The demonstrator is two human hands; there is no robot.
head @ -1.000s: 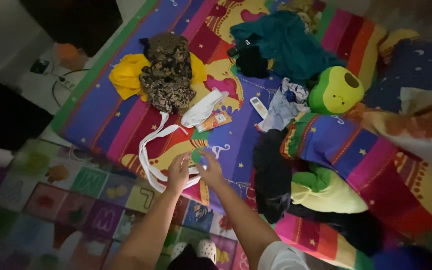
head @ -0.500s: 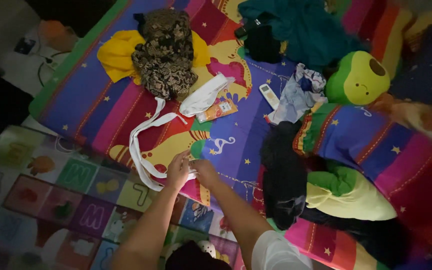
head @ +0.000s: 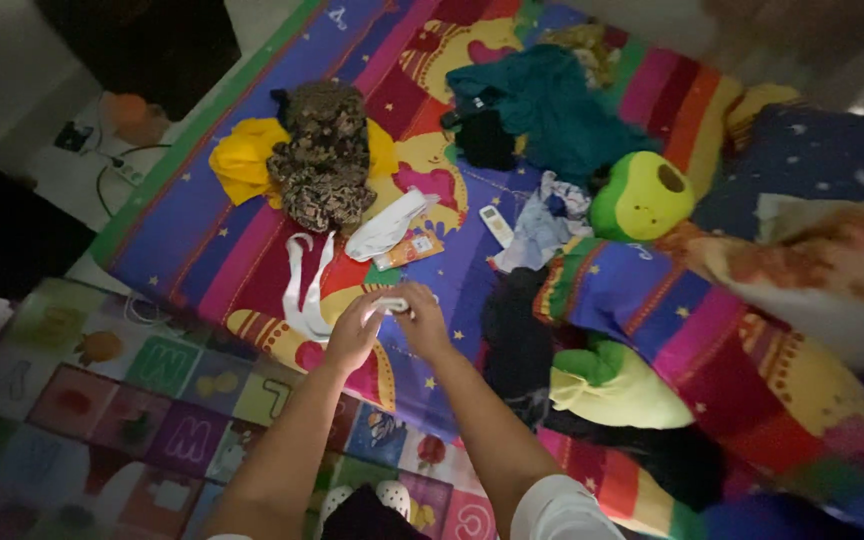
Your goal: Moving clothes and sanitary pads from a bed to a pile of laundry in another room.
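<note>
White cloth strap [head: 304, 290] lies in a long loop on a brightly striped bed [head: 202, 240], one end gathered up near the bed's front edge between a person's two hands. Left hand [head: 354, 335] and right hand [head: 422, 318] are both closed around that bunched end, almost touching. Just beyond the strap lie a folded white cloth [head: 384, 228] and a small orange packet [head: 407, 250]. Farther back, a dark patterned garment [head: 324, 155] rests on a yellow one [head: 242, 158]; an avocado-shaped plush [head: 642, 197] sits to the right.
</note>
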